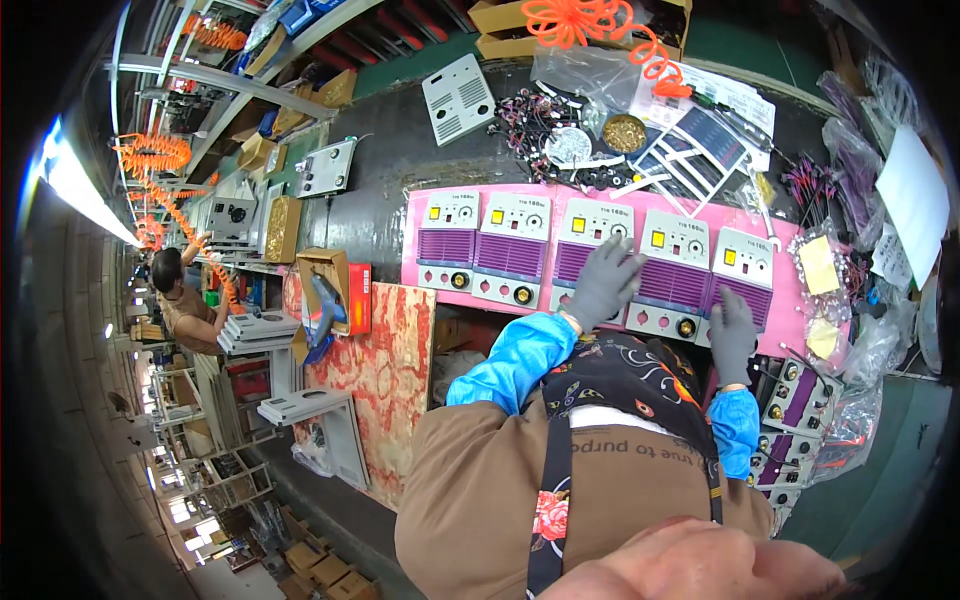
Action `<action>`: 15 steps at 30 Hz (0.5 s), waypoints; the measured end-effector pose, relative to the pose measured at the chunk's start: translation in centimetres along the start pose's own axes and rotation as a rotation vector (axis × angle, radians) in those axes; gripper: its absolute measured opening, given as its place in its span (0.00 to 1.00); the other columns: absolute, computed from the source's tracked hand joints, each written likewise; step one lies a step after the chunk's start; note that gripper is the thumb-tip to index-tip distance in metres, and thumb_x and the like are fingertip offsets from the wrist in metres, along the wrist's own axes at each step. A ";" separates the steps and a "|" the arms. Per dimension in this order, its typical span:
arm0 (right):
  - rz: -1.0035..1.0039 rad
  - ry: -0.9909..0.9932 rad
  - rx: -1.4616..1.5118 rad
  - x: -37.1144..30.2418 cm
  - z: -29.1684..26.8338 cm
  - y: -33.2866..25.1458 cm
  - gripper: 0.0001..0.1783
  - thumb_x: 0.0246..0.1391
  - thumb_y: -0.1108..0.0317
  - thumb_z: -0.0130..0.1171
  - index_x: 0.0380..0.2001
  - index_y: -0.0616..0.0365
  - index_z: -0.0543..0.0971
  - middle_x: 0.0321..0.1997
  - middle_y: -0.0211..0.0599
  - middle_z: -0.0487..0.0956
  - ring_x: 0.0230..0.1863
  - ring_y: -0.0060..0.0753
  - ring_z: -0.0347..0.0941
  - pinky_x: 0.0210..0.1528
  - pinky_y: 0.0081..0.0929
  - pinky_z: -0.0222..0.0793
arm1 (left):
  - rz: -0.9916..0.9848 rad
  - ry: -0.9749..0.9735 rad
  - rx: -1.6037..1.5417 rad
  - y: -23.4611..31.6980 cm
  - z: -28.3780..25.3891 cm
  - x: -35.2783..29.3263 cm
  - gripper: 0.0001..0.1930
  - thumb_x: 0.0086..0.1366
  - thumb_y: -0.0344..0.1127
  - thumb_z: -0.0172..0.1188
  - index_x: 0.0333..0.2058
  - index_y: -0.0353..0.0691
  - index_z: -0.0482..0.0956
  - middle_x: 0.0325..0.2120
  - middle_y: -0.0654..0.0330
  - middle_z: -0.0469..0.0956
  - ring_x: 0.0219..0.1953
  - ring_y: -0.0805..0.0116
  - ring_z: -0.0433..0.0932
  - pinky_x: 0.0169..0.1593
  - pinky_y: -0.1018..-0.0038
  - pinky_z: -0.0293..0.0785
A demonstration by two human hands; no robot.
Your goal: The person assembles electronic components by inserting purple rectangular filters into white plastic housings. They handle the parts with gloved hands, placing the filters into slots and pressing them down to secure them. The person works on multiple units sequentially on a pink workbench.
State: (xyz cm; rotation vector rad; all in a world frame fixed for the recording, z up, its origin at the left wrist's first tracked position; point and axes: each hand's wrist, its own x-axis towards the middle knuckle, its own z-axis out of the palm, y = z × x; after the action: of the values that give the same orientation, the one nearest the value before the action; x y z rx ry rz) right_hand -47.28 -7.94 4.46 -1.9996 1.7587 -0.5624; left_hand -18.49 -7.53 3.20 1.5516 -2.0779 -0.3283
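Several front panels (511,245), white with purple louvred middles and yellow switches, lie in a row on a pink sheet (411,235). My left hand (607,283), in a grey glove, rests with fingers stretched over the right side of the third panel (572,262) and partly covers it. At the lower part of the rightmost panel (745,248) is my right hand (733,337), also gloved, its fingers extended and apart. Neither hand shows anything held. Between them sits the fourth panel (668,265), a black and brass socket at its lower edge.
Behind the row lie a heap of small wired parts (540,125), a tin of brass pieces (624,133) and a coiled orange air hose (655,60). A cordless driver (325,310) stands in a box on the left. Further left, a person (185,300) works.
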 end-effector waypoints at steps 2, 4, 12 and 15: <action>-0.058 -0.055 0.007 0.4 1.0 -2.4 0.18 0.58 0.67 0.56 0.52 0.56 0.78 0.47 0.44 0.79 0.50 0.51 0.74 0.52 0.44 0.71 | -0.110 0.037 -0.005 -2.7 -1.4 2.0 0.23 0.61 0.40 0.63 0.55 0.44 0.74 0.58 0.45 0.70 0.63 0.42 0.66 0.65 0.55 0.65; -0.110 -0.089 0.007 0.8 1.7 -4.5 0.18 0.58 0.66 0.56 0.52 0.56 0.78 0.47 0.44 0.79 0.50 0.51 0.75 0.52 0.44 0.71 | -0.289 0.108 -0.012 -6.5 -3.2 4.9 0.28 0.62 0.42 0.63 0.60 0.43 0.70 0.57 0.44 0.71 0.61 0.44 0.69 0.62 0.57 0.69; -0.164 -0.149 -0.039 1.7 2.8 -10.0 0.19 0.56 0.68 0.57 0.51 0.57 0.78 0.47 0.45 0.79 0.49 0.51 0.75 0.50 0.45 0.71 | -0.344 -0.190 0.172 -19.9 -4.5 15.3 0.18 0.62 0.38 0.61 0.52 0.48 0.79 0.48 0.49 0.77 0.48 0.46 0.79 0.53 0.56 0.76; -0.106 -0.157 -0.050 1.4 3.0 -10.9 0.19 0.56 0.69 0.58 0.51 0.58 0.77 0.46 0.46 0.79 0.49 0.51 0.74 0.50 0.45 0.71 | -0.267 -0.364 0.310 -23.0 -3.3 18.0 0.17 0.62 0.34 0.57 0.50 0.53 0.82 0.46 0.51 0.79 0.47 0.48 0.80 0.51 0.55 0.76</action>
State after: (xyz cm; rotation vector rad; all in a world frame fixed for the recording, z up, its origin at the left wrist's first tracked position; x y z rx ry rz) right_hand -36.47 -7.97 8.05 -2.1193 1.5955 -0.3854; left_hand -1.71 -31.38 -0.50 2.0958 -2.2748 -0.4267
